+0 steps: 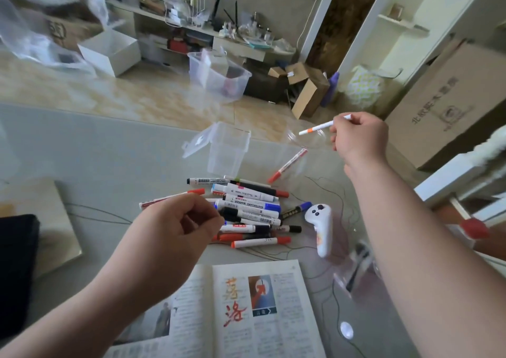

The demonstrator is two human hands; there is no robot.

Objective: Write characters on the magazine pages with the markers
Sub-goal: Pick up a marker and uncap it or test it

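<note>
An open magazine lies at the near edge of the table, with red and orange characters written on its right page. Beyond it sits a pile of markers with red, blue and black caps. My right hand is raised past the pile and pinches a thin white pen with an orange band. My left hand hovers over the pile's left side with fingers loosely curled; it holds nothing that I can see. One red-capped marker lies apart near a clear cup.
A clear plastic box with its lid open stands behind the pile. A white controller lies right of the markers. A dark object and a wooden board are at left. Cardboard boxes and clutter fill the floor beyond.
</note>
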